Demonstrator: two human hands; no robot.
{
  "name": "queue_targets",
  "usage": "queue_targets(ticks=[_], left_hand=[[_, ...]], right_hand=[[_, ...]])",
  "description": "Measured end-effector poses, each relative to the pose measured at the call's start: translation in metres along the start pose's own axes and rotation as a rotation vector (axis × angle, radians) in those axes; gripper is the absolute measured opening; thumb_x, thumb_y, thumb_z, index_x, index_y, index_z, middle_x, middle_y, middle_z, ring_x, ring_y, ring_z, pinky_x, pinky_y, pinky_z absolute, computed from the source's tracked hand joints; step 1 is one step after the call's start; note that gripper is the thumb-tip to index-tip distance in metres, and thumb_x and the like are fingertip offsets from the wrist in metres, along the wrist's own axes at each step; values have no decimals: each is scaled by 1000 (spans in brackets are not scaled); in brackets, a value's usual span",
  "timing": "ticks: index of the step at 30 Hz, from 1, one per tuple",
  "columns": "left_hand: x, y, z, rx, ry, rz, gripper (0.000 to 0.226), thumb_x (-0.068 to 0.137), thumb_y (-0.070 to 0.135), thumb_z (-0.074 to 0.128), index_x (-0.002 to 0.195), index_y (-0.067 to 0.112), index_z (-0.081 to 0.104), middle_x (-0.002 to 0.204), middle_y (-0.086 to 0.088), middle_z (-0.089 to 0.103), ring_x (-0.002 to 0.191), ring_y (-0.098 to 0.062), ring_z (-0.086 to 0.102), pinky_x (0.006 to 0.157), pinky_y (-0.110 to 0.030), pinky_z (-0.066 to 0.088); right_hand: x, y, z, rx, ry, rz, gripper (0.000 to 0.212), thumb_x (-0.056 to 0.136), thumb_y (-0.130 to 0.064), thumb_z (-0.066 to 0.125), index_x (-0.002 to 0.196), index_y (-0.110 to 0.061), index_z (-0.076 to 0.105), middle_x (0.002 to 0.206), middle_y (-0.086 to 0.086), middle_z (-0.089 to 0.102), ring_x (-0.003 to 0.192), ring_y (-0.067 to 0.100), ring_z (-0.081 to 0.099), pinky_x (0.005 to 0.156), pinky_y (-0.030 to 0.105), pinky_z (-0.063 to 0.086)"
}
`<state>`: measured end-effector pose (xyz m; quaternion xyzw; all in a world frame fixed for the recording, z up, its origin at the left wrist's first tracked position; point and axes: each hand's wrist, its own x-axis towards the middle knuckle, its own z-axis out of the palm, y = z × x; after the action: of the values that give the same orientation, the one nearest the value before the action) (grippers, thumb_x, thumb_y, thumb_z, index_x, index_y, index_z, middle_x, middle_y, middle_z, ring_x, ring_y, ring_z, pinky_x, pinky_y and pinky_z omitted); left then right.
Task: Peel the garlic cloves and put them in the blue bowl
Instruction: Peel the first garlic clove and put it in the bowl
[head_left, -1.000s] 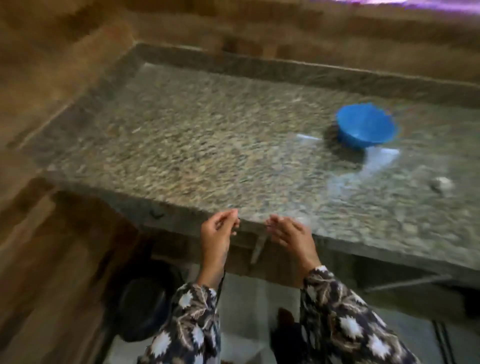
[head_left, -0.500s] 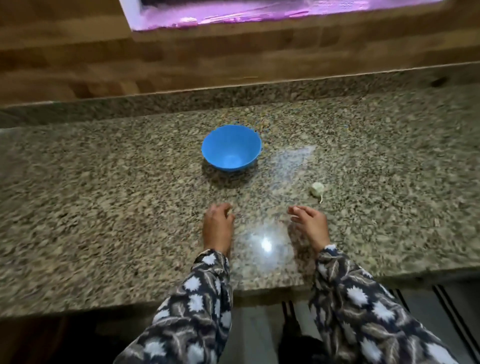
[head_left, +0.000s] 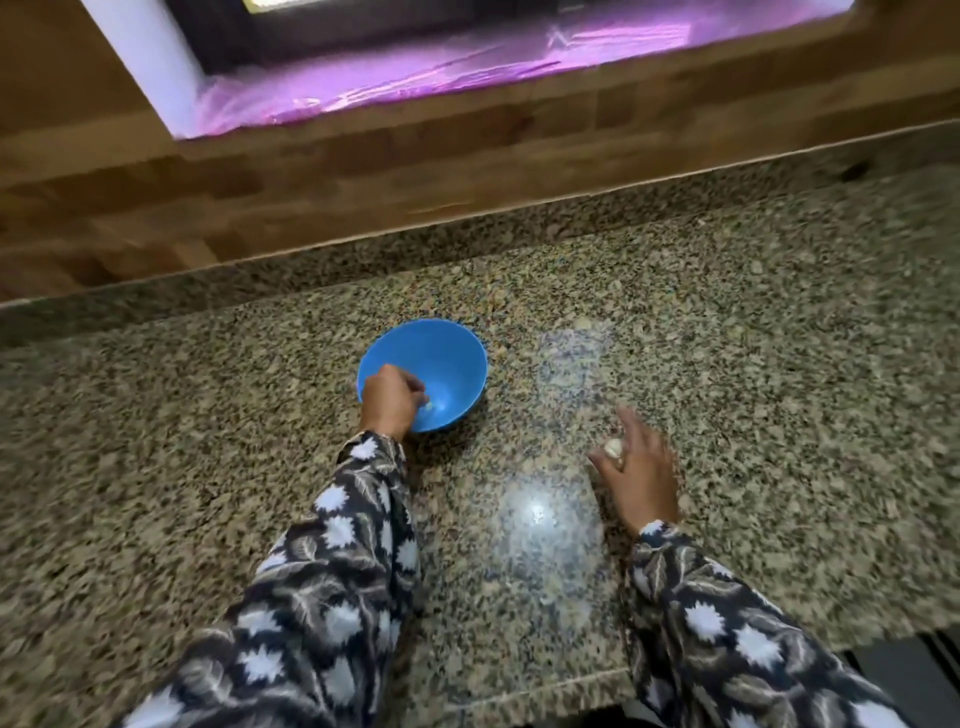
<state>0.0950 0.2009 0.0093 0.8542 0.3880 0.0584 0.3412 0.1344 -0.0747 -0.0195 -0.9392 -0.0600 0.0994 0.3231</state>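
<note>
Left hand (head_left: 389, 400) is over the near rim of the round blue plastic bowl (head_left: 447, 358), fingers (head_left: 415, 387) curled in tight, and right at their tips there's a small pale garlic clove (head_left: 427, 407), pinched just inside the bowl's wall, low against the blue. Over to the side, the right hand (head_left: 641, 475) hovers low on the speckled granite counter (head_left: 779, 364), its fingers spread wide and straight, blurred. A whitish garlic bulb (head_left: 613, 447) sits between thumb and forefinger, right up against them; too smeared to say whether it's being gripped. Bowl and bulb are well apart. Dark flower-patterned sleeves (head_left: 343, 561) reach across the counter's near edge.
</note>
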Motion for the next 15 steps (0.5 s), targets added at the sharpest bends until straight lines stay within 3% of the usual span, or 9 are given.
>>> queue_targets(ticks=[4,7,9,12,15], left_hand=[[-17,15,-19,-126,176,100,18,84,6,65,101,2,71,99,-9,71,93,-20,66,83,-24,50],[-75,33,-19,-349,276,241,21,88,10,63,108,10,69,96,6,68,85,-5,64,73,-8,48],[-112,35,3,-456,76,252,22,86,10,65,108,13,68,97,7,69,86,-3,65,75,-13,52],[-142,34,45,-602,-307,57,28,83,7,68,111,7,67,99,-3,71,81,-8,67,71,-21,56],[-153,29,64,-737,-334,-17,26,79,3,71,104,11,69,86,6,72,75,-8,69,64,-23,56]], right_hand=[[2,-2,-7,189,22,29,31,84,-16,64,114,-9,62,119,8,58,105,21,55,78,19,40],[-4,-7,-6,649,-53,171,27,85,-11,61,111,-4,62,114,10,62,100,24,60,72,18,49],[-17,-16,-1,1062,-190,344,28,89,-9,55,116,-2,58,112,15,63,93,26,64,69,23,57],[-36,-27,8,1204,-298,386,28,91,-7,53,118,-1,56,107,14,64,82,15,66,60,18,54],[-46,-29,12,1280,-337,366,25,94,-9,48,116,-4,57,107,12,65,84,11,65,65,18,55]])
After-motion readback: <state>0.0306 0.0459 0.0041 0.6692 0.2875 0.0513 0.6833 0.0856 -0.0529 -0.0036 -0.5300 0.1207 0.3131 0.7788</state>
